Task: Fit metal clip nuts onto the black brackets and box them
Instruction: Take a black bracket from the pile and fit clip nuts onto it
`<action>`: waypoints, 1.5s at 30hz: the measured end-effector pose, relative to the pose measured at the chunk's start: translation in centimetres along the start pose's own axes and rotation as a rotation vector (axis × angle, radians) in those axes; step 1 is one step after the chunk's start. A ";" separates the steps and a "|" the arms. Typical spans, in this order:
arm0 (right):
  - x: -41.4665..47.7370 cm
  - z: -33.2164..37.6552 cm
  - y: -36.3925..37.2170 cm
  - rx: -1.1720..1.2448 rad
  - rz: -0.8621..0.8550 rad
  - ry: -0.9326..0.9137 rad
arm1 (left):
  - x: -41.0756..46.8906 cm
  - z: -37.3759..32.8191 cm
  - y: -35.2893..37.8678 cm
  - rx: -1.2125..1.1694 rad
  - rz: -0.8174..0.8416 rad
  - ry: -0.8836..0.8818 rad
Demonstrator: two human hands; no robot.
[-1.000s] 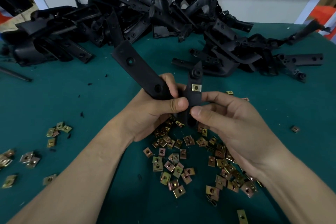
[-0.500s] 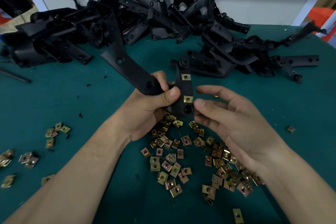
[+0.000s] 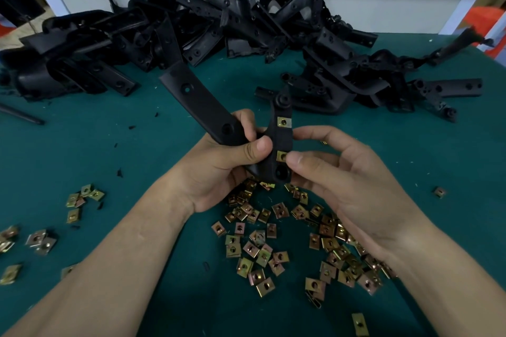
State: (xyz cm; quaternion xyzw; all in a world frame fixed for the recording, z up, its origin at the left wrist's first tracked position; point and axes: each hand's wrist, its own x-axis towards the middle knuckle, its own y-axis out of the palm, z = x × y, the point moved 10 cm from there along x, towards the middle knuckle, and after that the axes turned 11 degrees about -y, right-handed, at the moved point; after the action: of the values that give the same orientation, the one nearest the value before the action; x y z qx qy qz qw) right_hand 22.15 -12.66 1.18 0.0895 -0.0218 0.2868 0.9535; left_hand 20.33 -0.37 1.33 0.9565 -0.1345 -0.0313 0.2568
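Observation:
My left hand [image 3: 219, 172] grips a black bracket [image 3: 202, 107] at its bend, above the green table. The bracket's long arm points up and left, and its short arm stands upright. An upper clip nut [image 3: 284, 122] sits on the short arm. Lower down is a second clip nut [image 3: 281, 156]. My right hand [image 3: 347, 180] pinches it, thumb tip on the nut and fingers reaching behind the bracket. Several loose brass-coloured clip nuts [image 3: 273, 249] lie on the table under my hands.
A big heap of black brackets [image 3: 219, 30] runs along the back of the green table [image 3: 82, 145]. Smaller groups of clip nuts [image 3: 82, 197] lie at the left, and a single one [image 3: 439, 191] at the right. A dark rod [image 3: 22, 115] lies at the left edge.
The bracket has been raised and turned a little, so that a second, lower clip nut shows on its short arm. My right thumb has moved from the bracket's lower end onto that nut.

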 end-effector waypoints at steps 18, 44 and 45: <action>-0.1 -0.4 0.7 -0.017 0.092 0.006 | -0.1 0.7 -0.4 0.149 -0.060 -0.086; -7.3 10.9 -4.5 -0.550 -0.213 -0.357 | -3.2 -2.5 8.2 0.434 -0.630 0.401; -8.8 11.7 -5.4 -0.519 -0.243 -0.366 | -3.0 -2.2 9.9 0.435 -0.599 0.396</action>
State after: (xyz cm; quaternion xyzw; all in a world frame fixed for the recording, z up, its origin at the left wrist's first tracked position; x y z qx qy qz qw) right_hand 17.92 -24.04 10.98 -0.1040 -0.2540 0.1353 0.9520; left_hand 15.37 -6.76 8.15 0.9729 0.1979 0.1090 0.0491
